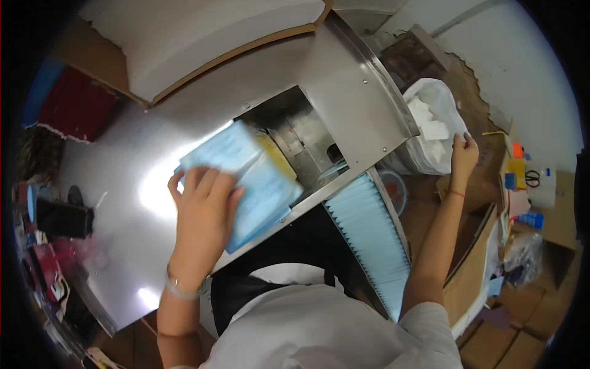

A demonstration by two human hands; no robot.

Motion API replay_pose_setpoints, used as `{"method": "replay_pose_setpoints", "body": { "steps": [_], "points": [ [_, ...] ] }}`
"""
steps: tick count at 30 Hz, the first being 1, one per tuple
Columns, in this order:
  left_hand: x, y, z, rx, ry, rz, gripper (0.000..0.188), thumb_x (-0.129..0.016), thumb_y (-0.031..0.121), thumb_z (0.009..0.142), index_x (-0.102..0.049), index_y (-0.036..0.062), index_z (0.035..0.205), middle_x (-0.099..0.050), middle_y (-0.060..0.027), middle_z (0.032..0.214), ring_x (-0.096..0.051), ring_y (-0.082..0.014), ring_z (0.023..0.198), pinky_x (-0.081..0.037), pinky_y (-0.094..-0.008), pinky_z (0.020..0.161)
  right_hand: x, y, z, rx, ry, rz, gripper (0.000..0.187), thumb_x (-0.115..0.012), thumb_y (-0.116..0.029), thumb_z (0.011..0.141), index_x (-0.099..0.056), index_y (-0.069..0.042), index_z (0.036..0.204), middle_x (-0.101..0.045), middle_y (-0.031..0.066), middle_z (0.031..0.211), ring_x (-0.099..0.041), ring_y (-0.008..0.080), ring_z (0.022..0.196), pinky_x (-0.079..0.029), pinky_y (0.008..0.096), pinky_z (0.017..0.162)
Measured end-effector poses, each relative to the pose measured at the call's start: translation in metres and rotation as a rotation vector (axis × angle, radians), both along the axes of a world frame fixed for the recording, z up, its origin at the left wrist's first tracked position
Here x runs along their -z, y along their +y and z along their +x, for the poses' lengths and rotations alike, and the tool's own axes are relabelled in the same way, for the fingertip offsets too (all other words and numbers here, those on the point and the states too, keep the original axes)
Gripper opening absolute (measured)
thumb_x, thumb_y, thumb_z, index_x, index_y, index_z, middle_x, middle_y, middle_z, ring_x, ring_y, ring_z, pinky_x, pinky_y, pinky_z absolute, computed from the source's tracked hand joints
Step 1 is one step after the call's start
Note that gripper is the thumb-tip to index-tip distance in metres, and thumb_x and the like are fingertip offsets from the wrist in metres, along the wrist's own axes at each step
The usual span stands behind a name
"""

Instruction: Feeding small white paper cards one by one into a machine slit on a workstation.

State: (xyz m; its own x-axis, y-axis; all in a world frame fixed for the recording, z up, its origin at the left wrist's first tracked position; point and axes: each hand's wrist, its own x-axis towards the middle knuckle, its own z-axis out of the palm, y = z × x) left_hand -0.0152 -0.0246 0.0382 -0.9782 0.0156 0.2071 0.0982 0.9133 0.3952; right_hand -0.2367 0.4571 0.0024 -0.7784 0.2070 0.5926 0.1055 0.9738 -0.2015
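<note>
My left hand (206, 200) is closed over the upper left part of a small stack of flat light-blue packets (261, 190), slightly blurred. The stack lies on the metal worktop (123, 203), partly over a rectangular opening (301, 138) with metal machine parts inside. My right hand (465, 157) is stretched out to the right, beside the rim of a white-lined bin (447, 92) holding white scraps. Its fingers are bent together at the rim; whether they grip the liner or a small piece I cannot make out.
A long row of light-blue packets (369, 227) runs down from the worktop's front edge, between my body and right arm. A large white-lined cardboard box (215, 43) stands at the back. A dark phone-like object (61, 218) is at left. Scissors (532, 178) and cardboard boxes lie at right.
</note>
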Motion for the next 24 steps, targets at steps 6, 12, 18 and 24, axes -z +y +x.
{"method": "replay_pose_setpoints", "body": {
  "steps": [6,12,18,24],
  "points": [
    [0.036,0.071,-0.102,0.336,-0.301,-0.478,0.031,-0.069,0.034,0.084,-0.066,0.0067,0.099,-0.065,-0.0086,0.098,-0.057,-0.0279,0.099,-0.037,-0.0503,0.095,-0.021,-0.091,0.052,-0.328,0.086,-0.321,0.027,-0.067,-0.012,0.087,-0.070,0.002,0.110,-0.054,0.0039,0.061,-0.047,0.0107,0.055,-0.041,0.0267,0.056],
    [0.049,0.059,-0.093,0.099,0.259,-0.097,0.066,-0.076,0.037,0.077,-0.053,0.0071,0.132,-0.045,-0.0205,0.136,-0.044,-0.0368,0.124,-0.035,-0.0531,0.101,-0.072,-0.176,0.059,-0.611,0.242,-0.561,0.019,-0.066,-0.002,0.087,-0.072,0.000,0.104,-0.061,0.0017,0.072,-0.048,0.0069,0.058,-0.040,0.0221,0.055],
    [0.026,-0.067,-0.139,-0.483,0.454,-0.243,0.058,-0.071,0.016,0.078,-0.052,0.0007,0.131,-0.052,-0.0222,0.131,-0.049,-0.0370,0.119,-0.035,-0.0526,0.097,-0.069,-0.303,-0.061,-1.000,0.160,-0.155,0.018,-0.063,-0.011,0.085,-0.071,0.002,0.095,-0.066,0.0193,0.088,-0.067,0.0313,0.081,-0.053,0.0396,0.070],
    [-0.034,-0.142,-0.219,-0.578,-0.216,-0.925,0.021,-0.063,0.018,0.082,-0.075,0.0126,0.098,-0.069,-0.0118,0.106,-0.060,-0.0316,0.098,-0.037,-0.0473,0.082,-0.057,-0.416,-0.166,-0.491,-0.172,0.341,0.028,-0.058,-0.023,0.087,-0.073,0.000,0.094,-0.069,0.0186,0.099,-0.062,0.0388,0.096,-0.049,0.0522,0.081]
  ]
}}
